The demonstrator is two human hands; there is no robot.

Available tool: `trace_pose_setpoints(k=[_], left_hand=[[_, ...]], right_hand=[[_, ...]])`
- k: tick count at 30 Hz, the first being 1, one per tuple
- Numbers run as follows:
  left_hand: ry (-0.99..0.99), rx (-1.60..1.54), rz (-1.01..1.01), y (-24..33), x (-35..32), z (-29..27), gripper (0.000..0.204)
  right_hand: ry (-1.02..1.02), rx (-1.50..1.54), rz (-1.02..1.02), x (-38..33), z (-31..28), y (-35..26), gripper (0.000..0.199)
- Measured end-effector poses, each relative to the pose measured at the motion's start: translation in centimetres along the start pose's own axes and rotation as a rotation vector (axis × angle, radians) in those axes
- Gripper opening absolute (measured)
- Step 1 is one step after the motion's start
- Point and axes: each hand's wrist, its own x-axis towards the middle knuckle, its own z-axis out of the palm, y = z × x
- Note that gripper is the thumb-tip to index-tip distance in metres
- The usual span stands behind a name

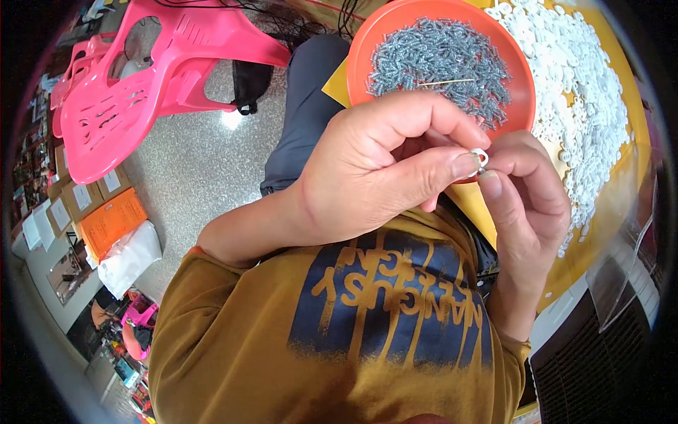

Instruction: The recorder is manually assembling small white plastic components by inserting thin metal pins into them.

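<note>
My left hand (pixel 381 159) pinches a small white plastic ring-shaped part (pixel 483 155) between thumb and fingertips. Against the same part, my right hand (pixel 526 201) is closed, its thumb and index finger gripping a tiny greyish piece that its fingertips mostly hide; I cannot make out its kind. Just beyond both hands stands an orange-red bowl (pixel 361 53), holding a heap of small grey metal springs (pixel 438 60). A thin gold-coloured stick (pixel 446 83) lies across the springs.
A large pile of white plastic parts (pixel 579 92) spreads over a yellow surface (pixel 639 134) on the right. Far left stands a pink plastic chair (pixel 120 106) on speckled floor (pixel 212 155). Cardboard boxes (pixel 83 198), an orange package (pixel 113 222) and a white bag (pixel 131 258) sit beyond it.
</note>
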Motion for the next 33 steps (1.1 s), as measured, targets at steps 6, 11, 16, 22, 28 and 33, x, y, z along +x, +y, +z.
trace_pose_setpoints(k=[6, 11, 16, 22, 28, 33], left_hand=[[-0.009, 0.105, 0.057, -0.2, 0.0, 0.0, 0.015], [-0.005, 0.295, 0.195, -0.3, -0.2, 0.1, 0.016], [-0.051, 0.349, 0.237, -0.2, -0.1, 0.2, 0.018], [0.047, 0.181, 0.190, -0.6, -0.3, 1.1, 0.007], [-0.034, 0.203, 0.245, -1.2, -0.4, 0.8, 0.019], [-0.025, 0.155, 0.219, -1.2, -0.4, 0.8, 0.018]], right_hand=[[-0.002, -0.118, -0.069, 0.0, -0.2, -0.3, 0.008], [-0.011, -0.313, -0.163, 0.1, 0.0, -1.0, 0.010], [0.037, -0.359, -0.179, -0.3, 0.2, -1.2, 0.009], [0.035, -0.404, -0.236, -0.4, 0.2, -1.0, 0.007], [0.080, -0.405, -0.250, -0.7, 0.6, -0.8, 0.008], [0.095, -0.408, -0.264, -0.6, 0.6, -0.8, 0.008]])
